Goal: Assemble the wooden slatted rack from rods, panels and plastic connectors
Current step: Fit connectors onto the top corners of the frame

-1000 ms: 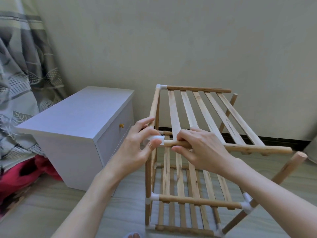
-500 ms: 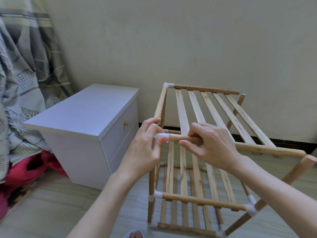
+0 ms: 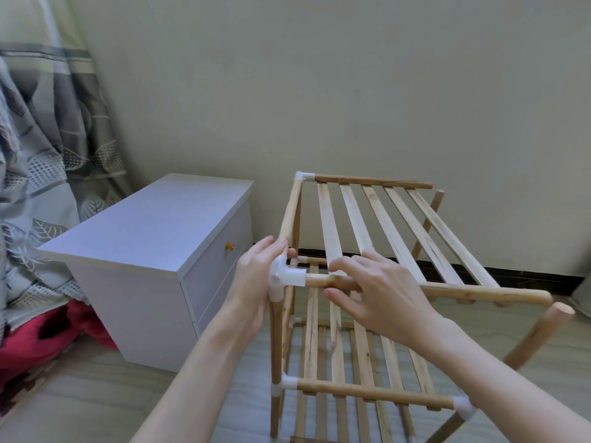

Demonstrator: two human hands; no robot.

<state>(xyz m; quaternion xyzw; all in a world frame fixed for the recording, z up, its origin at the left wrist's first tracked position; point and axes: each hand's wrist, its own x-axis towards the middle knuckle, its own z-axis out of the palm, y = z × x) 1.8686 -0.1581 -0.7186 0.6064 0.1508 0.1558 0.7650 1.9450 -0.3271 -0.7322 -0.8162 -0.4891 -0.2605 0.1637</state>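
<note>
Left hand [image 3: 256,279] fingers grip white connector [image 3: 285,278]; right hand [image 3: 377,292] fingers curl round front rod [image 3: 479,294].

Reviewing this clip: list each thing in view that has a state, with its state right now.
left hand: holds the near-left top connector
near-left top connector: seated on its post, front rod inserted
right hand: grips the top front rod
top front rod: right end free, no connector
near-right post: tilted, top bare
cabinet drawer: closed
</note>
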